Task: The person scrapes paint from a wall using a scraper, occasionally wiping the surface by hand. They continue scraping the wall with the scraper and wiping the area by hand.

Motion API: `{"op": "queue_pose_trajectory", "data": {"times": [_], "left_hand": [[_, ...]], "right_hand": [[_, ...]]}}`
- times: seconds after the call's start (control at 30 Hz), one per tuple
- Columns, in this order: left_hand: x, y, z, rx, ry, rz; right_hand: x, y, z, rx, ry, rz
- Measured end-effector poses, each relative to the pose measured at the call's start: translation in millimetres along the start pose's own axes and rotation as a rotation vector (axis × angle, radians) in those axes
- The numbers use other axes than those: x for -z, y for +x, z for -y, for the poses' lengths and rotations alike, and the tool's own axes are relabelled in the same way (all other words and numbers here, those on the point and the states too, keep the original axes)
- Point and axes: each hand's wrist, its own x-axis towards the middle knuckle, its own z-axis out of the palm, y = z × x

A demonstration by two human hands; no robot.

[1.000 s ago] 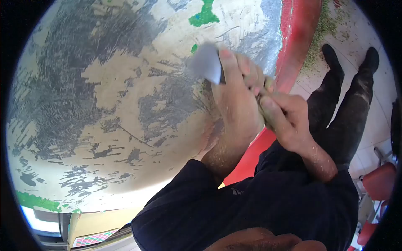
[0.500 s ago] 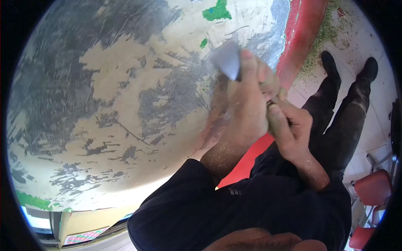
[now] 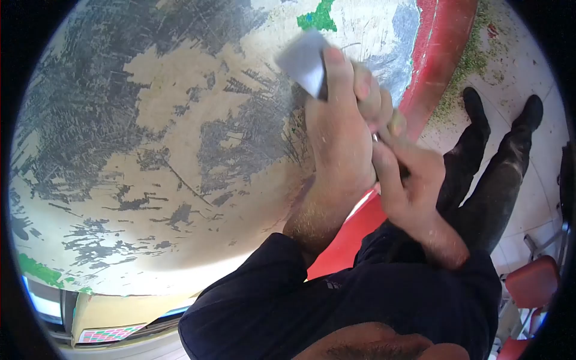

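Shifted up and to the left over the past half second, the metal scraper (image 3: 304,63) has closed in on a green paint patch (image 3: 318,17), and both hands have travelled with it, as I watch from my remote post. Its blade points to the upper left of my view; the long axis runs back down to the right through two fists. My left hand (image 3: 342,126) is wrapped firmly around the handle, and my right hand (image 3: 414,177) is closed at the rear end, where a bright sliver shows between them. The blade lies over a curved, scuffed panel (image 3: 168,120) of cream and grey; whether its edge touches, I cannot tell. The left fist and forearm block my sight of most of the handle and part of the panel. A red border (image 3: 441,48) edges the panel to the right, with greenish debris (image 3: 465,75) on the tiled floor (image 3: 510,198) beyond, dark-clad legs (image 3: 492,174) near it and a red chair (image 3: 532,282) at lower right.
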Motion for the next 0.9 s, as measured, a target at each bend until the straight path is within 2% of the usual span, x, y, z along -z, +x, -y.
{"op": "queue_pose_trajectory", "data": {"times": [0.07, 0.13, 0.27, 0.3, 0.37, 0.4, 0.43, 0.57, 0.6, 0.7, 0.83, 0.9], "left_hand": [[7.1, -5.6, 9.8, 0.118, -0.016, -0.022], [9.5, -1.2, 10.8, 0.053, 0.032, 0.024], [-4.5, 8.7, -6.5, -0.064, 0.075, 0.060], [-6.1, 10.7, -9.3, -0.099, 0.092, 0.082], [0.1, 2.1, 2.0, 0.042, 0.082, 0.024], [2.9, 1.7, 8.4, 0.086, 0.071, 0.009], [5.3, 0.9, 12.1, 0.134, 0.055, -0.014], [-7.0, 13.4, -0.7, -0.013, 0.058, 0.052], [-6.0, 13.0, 0.8, 0.004, -0.007, 0.015], [1.4, 4.1, 12.6, 0.111, -0.028, -0.044], [-2.3, 16.5, 10.0, -0.018, 0.014, -0.016], [1.1, 5.5, 11.9, 0.052, 0.027, 0.012]], "right_hand": [[-1.4, -18.9, -7.5, -0.095, 0.097, -0.034], [-4.9, -21.5, -6.9, -0.200, 0.147, -0.077], [-4.6, 15.5, 7.8, -0.005, 0.137, -0.120], [-4.7, 9.8, 5.0, -0.021, 0.122, -0.124], [-5.3, -11.0, -3.8, -0.045, 0.092, -0.158], [-4.4, -18.3, -2.1, -0.220, 0.182, -0.133], [-5.1, -14.6, -4.3, -0.192, 0.149, -0.129], [3.2, 5.2, -1.1, -0.123, 0.030, -0.068], [5.5, 7.2, 1.5, -0.122, 0.010, -0.045], [0.7, -10.3, -2.8, -0.167, 0.122, -0.120], [1.1, 0.1, -13.8, -0.167, 0.125, -0.091], [-0.3, -3.3, -8.4, -0.131, 0.101, -0.107]]}}
